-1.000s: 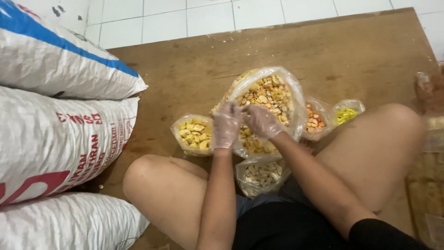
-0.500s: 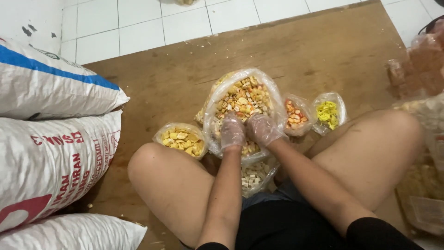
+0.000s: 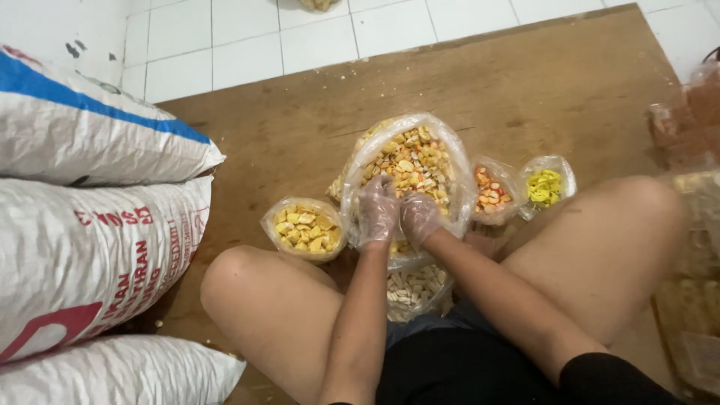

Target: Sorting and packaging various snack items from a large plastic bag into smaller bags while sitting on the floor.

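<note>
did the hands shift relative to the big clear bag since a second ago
No. Both gloved hands, left and right, stay together at the big clear bag's near rim; only the camera moved.

Left hand (image 3: 377, 210) and right hand (image 3: 418, 217) cover the near wall of the big bag (image 3: 409, 154). Pale-snack bag (image 3: 416, 289) partly hidden under forearms. Sacks (image 3: 90, 247) cut off at left edge. Packets (image 3: 694, 225) at right edge blurred, contents unclear.

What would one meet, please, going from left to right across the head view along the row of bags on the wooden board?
Stacked white sacks → small bag of yellow pieces → large open bag of mixed pieces → small bag of orange and white pieces → small bag of bright yellow pieces.
</note>
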